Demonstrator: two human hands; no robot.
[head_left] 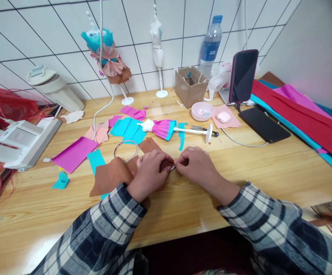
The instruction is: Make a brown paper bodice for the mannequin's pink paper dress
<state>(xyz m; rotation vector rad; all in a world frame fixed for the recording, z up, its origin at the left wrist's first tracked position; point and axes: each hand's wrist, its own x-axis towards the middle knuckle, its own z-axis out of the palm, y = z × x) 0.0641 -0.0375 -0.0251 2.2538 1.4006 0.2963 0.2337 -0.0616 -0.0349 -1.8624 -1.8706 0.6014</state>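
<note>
My left hand [151,172] is closed, its thumb and fingers pinching a piece of brown crepe paper low over the table. A small white strip [172,168] shows at its thumb tip. Fingertips of my right hand [197,168] are pinched together right beside that strip; what lies between them is too small to make out. Next to my left wrist spreads a larger brown crepe sheet [108,177]. Beyond the hands a white mini dress form [148,125] lies on its side, wearing a pleated pink and blue paper skirt [163,129].
Scissors [203,129] lie under the form's stand. Around are a bangle-like ring [126,142], a magenta sheet [74,154], a bead bowl [202,111], a cardboard box [191,88], a phone [244,76], a black power bank [265,124], a power strip [25,143] and hanging cables.
</note>
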